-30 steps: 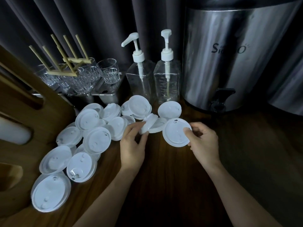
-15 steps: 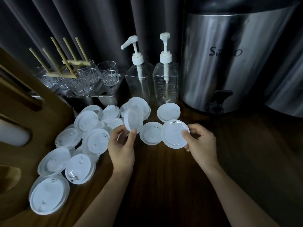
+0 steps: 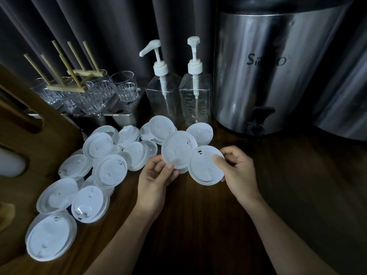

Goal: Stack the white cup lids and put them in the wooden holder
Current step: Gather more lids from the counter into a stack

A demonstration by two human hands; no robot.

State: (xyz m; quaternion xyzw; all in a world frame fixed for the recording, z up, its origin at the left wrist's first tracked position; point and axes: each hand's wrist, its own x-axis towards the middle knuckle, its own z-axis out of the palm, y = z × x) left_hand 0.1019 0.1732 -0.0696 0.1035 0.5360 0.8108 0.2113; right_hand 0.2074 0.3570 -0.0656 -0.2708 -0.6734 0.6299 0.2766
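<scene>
My left hand (image 3: 156, 176) pinches a white lid (image 3: 176, 148) by its lower edge and holds it up over the dark wooden table (image 3: 198, 225). Right beside it, my right hand (image 3: 236, 169) pinches a second white lid (image 3: 204, 165) at its right rim; this lid overlaps the first one's lower right edge. Several loose white lids (image 3: 107, 165) lie scattered to the left and behind. The wooden holder (image 3: 25, 139) stands at the left edge, with openings cut into its side.
At the back, two clear pump bottles (image 3: 178, 96) stand beside a large steel dispenser (image 3: 274, 72) with a black tap. On the left, a metal tray of glass cups (image 3: 103, 92) carries a wooden peg rack (image 3: 73, 76). Dark curtains hang behind.
My left hand picked a lid off the table, turned it flat and brought it rightward against the lid in my right hand. The right hand stayed nearly still.
</scene>
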